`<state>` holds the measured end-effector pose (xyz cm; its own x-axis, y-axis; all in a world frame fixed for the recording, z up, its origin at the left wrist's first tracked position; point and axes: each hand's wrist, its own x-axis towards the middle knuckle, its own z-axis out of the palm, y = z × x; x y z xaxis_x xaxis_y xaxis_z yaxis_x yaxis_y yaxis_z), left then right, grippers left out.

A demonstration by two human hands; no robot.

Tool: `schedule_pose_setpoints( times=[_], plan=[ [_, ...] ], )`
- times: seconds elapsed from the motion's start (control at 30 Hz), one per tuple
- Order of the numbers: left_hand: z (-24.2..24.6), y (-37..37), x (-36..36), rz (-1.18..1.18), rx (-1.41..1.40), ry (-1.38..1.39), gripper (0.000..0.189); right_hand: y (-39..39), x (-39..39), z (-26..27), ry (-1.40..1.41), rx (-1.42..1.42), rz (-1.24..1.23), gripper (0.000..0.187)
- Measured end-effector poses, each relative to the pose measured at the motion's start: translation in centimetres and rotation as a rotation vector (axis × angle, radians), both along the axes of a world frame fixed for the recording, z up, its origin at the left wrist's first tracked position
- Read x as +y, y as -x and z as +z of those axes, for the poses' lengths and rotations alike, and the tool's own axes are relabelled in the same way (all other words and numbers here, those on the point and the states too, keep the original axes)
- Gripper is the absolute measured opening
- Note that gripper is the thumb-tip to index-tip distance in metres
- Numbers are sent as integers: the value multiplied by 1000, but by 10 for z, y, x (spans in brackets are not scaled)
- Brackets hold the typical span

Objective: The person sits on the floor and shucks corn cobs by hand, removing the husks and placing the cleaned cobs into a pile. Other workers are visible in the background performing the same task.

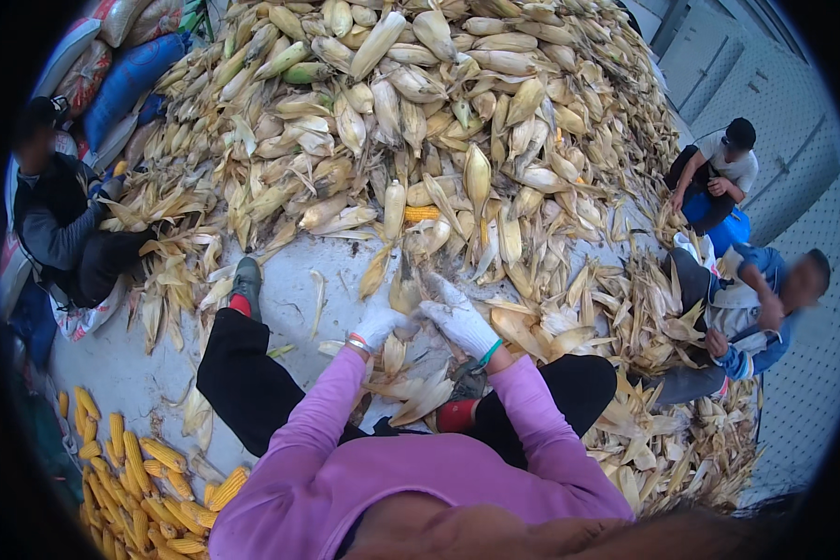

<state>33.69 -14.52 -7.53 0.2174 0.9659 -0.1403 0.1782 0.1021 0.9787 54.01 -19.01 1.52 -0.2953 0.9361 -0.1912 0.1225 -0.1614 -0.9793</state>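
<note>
My left hand (pixel 379 325), in a white glove with a band at the wrist, is at an ear of corn in its dry husk (pixel 405 292) that points away from me. My right hand (pixel 458 318), gloved in white with a green cuff, lies just right of the same ear, its fingers stretched forward. The inner fingertips of both hands are blurred near the ear's lower end, so the exact hold is unclear. Loose dry husks (pixel 420 395) lie below my hands between my legs. Past them rises a large heap of unhusked corn (pixel 406 126), with a bare yellow cob (pixel 421 213) near its foot.
Husked yellow cobs (pixel 136 483) are piled at lower left. One person (pixel 59 210) sits at left near filled sacks (pixel 129 84). Two people sit at right, one in white (pixel 731 164), one in a blue jacket (pixel 756 315). Stripped husks (pixel 644 420) cover the floor beside my right leg.
</note>
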Motion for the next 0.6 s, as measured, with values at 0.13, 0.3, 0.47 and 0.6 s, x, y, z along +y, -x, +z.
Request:
schedule_pose_setpoints(
  times=[0.13,0.3,0.47,0.6],
  plan=[
    [44,7,-23,-17,89,-82,90,5,-16,15,-299,-69,-11,59],
    [63,14,-51,-140,92,-131,88,6,-20,12,-298,-182,51,37],
    [47,25,-53,-241,238,-230,85,3,-23,13,-28,53,46,13],
    [29,31,-50,-152,19,-71,86,7,-22,21,487,757,-128,8]
  ],
)
